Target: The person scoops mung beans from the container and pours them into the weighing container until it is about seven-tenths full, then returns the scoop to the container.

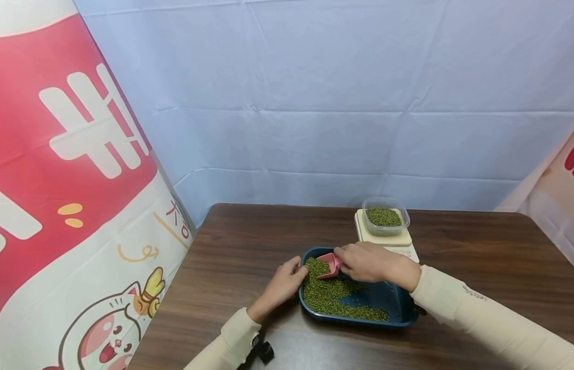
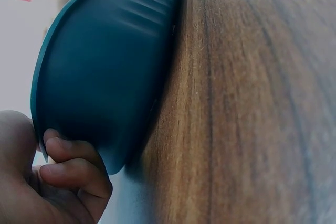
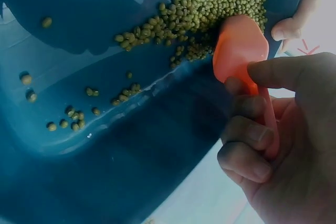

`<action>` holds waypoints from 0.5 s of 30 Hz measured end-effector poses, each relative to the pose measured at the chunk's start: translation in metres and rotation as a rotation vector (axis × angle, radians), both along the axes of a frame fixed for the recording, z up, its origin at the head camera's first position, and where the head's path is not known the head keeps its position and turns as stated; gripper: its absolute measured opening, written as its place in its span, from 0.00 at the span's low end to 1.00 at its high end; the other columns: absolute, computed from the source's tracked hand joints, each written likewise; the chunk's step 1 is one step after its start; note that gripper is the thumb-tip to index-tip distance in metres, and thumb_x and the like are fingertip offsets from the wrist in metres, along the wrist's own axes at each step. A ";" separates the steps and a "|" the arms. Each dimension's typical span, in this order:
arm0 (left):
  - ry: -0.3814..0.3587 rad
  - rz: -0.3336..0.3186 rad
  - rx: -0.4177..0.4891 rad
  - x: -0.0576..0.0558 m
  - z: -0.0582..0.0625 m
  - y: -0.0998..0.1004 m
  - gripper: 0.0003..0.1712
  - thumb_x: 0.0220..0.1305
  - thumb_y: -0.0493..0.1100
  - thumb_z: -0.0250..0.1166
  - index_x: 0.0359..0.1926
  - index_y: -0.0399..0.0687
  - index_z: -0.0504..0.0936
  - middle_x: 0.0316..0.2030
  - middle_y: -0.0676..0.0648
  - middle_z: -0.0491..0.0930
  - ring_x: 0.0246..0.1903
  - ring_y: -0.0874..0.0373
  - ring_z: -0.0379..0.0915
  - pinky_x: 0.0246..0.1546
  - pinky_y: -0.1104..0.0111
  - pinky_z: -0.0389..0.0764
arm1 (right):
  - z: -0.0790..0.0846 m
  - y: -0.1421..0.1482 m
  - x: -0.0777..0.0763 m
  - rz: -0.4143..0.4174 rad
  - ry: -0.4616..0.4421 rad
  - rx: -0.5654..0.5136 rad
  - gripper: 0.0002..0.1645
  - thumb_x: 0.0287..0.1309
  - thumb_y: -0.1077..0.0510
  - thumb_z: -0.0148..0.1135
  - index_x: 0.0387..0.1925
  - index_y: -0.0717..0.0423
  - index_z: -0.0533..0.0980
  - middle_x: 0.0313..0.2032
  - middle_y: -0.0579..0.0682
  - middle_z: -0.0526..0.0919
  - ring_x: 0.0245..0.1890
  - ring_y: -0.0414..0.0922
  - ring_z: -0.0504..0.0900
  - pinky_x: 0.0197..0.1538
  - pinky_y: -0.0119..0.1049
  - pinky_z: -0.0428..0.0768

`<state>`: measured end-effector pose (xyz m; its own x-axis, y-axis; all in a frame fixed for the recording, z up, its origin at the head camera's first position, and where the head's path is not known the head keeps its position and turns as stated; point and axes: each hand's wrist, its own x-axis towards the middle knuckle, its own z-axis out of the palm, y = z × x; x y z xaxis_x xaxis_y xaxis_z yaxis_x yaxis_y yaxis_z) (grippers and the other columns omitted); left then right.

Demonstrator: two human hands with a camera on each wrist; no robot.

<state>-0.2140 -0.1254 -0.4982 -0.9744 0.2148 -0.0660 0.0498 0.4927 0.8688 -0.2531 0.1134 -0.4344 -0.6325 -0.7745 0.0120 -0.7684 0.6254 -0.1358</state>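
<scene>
A blue tray (image 1: 361,322) holds green mung beans (image 1: 325,295), heaped toward its left side. My right hand (image 1: 368,261) grips the handle of a pink scoop (image 1: 333,264), whose bowl sits among the beans near the tray's far left corner. In the right wrist view, fingers curl round the scoop's handle (image 3: 269,124) and the thumb lies along it. My left hand (image 1: 283,281) pinches the tray's left rim; the left wrist view shows its curled fingers (image 2: 79,174) under the rim, against the outer wall.
Behind the tray stands a kitchen scale (image 1: 399,240) with a clear plastic container (image 1: 386,230) of mung beans on it. The brown wooden table (image 1: 264,231) ends at a pale cloth backdrop (image 1: 324,139). A printed banner (image 1: 97,246) hangs at the left.
</scene>
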 end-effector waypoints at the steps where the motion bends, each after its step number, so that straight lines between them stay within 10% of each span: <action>1: 0.000 0.000 -0.002 0.000 0.000 0.000 0.17 0.71 0.49 0.51 0.25 0.48 0.61 0.14 0.53 0.61 0.08 0.62 0.56 0.08 0.73 0.61 | -0.001 0.000 0.000 0.003 0.001 -0.004 0.08 0.63 0.54 0.57 0.29 0.45 0.67 0.23 0.38 0.69 0.20 0.38 0.68 0.24 0.36 0.69; 15: -0.002 0.005 -0.010 0.000 0.000 0.001 0.17 0.71 0.49 0.51 0.25 0.48 0.61 0.14 0.53 0.61 0.08 0.62 0.56 0.08 0.73 0.60 | -0.005 0.002 -0.001 0.022 -0.037 -0.006 0.08 0.66 0.54 0.54 0.31 0.46 0.66 0.22 0.38 0.68 0.19 0.38 0.68 0.23 0.35 0.69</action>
